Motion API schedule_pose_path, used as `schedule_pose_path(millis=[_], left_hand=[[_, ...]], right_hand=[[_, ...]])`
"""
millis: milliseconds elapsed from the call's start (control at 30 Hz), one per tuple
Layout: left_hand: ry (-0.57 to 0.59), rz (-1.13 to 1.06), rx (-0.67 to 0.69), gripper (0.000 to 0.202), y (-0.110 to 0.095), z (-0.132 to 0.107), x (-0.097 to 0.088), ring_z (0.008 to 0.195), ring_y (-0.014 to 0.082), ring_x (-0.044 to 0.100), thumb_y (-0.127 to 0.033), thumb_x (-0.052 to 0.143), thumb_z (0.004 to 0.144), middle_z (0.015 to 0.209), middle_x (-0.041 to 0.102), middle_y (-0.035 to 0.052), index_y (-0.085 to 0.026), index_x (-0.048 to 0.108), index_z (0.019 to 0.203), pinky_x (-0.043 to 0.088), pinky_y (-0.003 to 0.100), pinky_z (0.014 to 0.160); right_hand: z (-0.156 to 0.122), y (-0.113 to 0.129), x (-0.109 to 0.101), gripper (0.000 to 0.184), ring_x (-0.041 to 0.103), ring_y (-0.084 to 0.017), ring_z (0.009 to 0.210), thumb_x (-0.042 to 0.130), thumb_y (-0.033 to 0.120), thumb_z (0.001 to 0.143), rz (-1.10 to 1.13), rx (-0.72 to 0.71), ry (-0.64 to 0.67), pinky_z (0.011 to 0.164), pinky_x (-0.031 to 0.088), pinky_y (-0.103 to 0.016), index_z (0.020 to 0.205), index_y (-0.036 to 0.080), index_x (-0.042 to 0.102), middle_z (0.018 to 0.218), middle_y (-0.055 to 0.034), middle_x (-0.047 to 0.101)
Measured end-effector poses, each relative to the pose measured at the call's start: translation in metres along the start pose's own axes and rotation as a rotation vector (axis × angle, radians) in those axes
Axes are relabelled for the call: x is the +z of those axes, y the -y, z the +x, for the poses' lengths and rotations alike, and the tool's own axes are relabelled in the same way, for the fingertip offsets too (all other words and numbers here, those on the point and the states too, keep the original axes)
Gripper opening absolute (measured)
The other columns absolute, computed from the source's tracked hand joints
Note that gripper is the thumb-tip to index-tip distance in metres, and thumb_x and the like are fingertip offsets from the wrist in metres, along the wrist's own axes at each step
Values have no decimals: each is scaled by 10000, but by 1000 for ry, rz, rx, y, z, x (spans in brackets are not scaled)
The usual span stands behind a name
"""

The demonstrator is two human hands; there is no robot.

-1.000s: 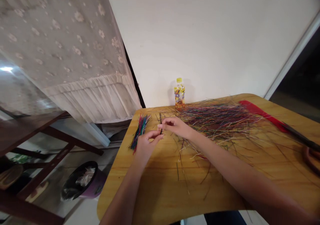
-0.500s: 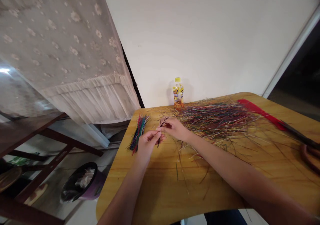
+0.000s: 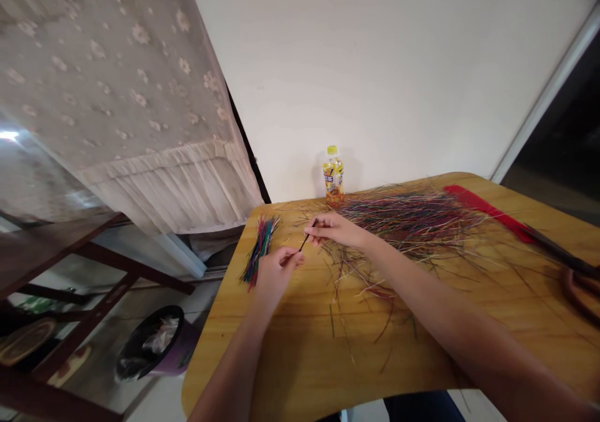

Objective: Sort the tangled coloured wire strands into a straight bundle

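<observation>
A thin bunch of dark wires (image 3: pixel 305 241) spans the gap between my two hands, slanting up to the right. Its lower end is pinched by my left hand (image 3: pixel 277 268), thumb against fingers. My right hand (image 3: pixel 334 229) grips the upper part between closed fingertips. Just left of my left hand lies a bundle of short coloured wires (image 3: pixel 262 250), red, green, blue and white. To the right of my right hand spreads a large loose pile of long multicoloured wires (image 3: pixel 403 216), partly behind my right forearm.
A drink bottle with a yellow cap (image 3: pixel 333 175) stands by the wall. Red-covered scissors or shears with dark handles (image 3: pixel 576 266) lie at the table's right. Stray wires are scattered on the wooden table (image 3: pixel 300 359). A bin (image 3: pixel 159 341) is on the floor at left.
My hands have drawn apart, the right one moving right and slightly up. The dark wires, fanned out before, now form a tight, slanted line between them.
</observation>
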State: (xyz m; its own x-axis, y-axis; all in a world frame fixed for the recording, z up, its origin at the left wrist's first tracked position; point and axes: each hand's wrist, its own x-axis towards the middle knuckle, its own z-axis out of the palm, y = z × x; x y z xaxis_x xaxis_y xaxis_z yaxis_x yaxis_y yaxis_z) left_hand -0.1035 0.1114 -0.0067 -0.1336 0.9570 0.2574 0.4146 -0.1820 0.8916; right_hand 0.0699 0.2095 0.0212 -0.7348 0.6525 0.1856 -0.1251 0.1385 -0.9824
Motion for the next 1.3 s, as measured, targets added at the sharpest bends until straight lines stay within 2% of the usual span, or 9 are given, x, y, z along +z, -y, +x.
schedule_pose_path(millis=[200, 433, 533, 633, 767, 867, 967, 1067, 1300], left_hand=[[-39, 268, 136, 85, 5, 2, -3, 658, 203, 682, -253, 581, 757, 690, 725, 24, -222, 646, 711, 512, 296, 652], [-117, 251, 109, 69, 4, 4, 1, 656, 211, 674, -232, 599, 735, 664, 708, 33, -211, 646, 689, 506, 316, 659], [-94, -23, -76, 108, 0, 4, -1, 664, 204, 678, -294, 630, 723, 672, 710, 40, -190, 649, 701, 523, 314, 653], [-57, -302, -231, 207, -7, 4, -5, 642, 176, 663, -376, 675, 698, 707, 714, 53, -171, 658, 725, 521, 288, 615], [49, -526, -333, 277, -16, 1, -5, 626, 145, 639, -385, 772, 604, 721, 712, 55, -155, 671, 719, 504, 254, 593], [161, -573, -383, 311, -19, -2, -2, 611, 144, 639, -390, 793, 583, 740, 720, 58, -148, 687, 746, 502, 249, 576], [172, -520, -383, 362, -19, -2, -1, 608, 161, 655, -394, 796, 570, 743, 727, 65, -144, 692, 810, 524, 279, 605], [106, -340, -301, 324, -16, 0, 1, 620, 195, 675, -382, 778, 576, 719, 727, 67, -154, 684, 787, 544, 327, 646], [-23, -50, -110, 195, -8, 2, 5, 657, 217, 680, -359, 677, 665, 677, 721, 49, -174, 684, 725, 535, 328, 664]], right_hand=[[-4, 7, -12, 364, 628, -133, 586, 717, 484, 661, -127, 13, -78, 615, 520, -273, 719, 139, 615, 635, -22, 662], [2, 1, 6, 275, 633, -190, 594, 684, 430, 711, -331, -149, -305, 647, 515, -340, 648, 178, 591, 595, -33, 646], [0, 6, 4, 315, 622, -177, 634, 677, 473, 708, -185, -80, -286, 651, 500, -319, 739, 163, 627, 676, -42, 654], [-5, 11, 2, 370, 549, -112, 605, 653, 515, 725, 5, 12, -262, 553, 437, -237, 812, 158, 615, 731, -14, 609], [-8, 11, 12, 388, 350, -45, 478, 669, 519, 713, 121, 107, 34, 427, 257, -183, 733, 142, 576, 591, 59, 441], [-6, 8, 20, 394, 330, -43, 469, 670, 520, 712, 107, 112, 89, 430, 246, -191, 698, 139, 569, 575, 62, 441], [-2, 4, 20, 406, 410, -56, 499, 669, 536, 701, 17, 76, 15, 464, 314, -199, 695, 141, 578, 617, 30, 531], [1, -1, 15, 439, 464, -72, 517, 640, 581, 700, -69, 61, -22, 492, 368, -211, 717, 145, 597, 643, 9, 576], [4, -9, 17, 438, 476, -92, 538, 594, 591, 742, -216, -5, -5, 510, 386, -218, 675, 158, 597, 616, 9, 561]])
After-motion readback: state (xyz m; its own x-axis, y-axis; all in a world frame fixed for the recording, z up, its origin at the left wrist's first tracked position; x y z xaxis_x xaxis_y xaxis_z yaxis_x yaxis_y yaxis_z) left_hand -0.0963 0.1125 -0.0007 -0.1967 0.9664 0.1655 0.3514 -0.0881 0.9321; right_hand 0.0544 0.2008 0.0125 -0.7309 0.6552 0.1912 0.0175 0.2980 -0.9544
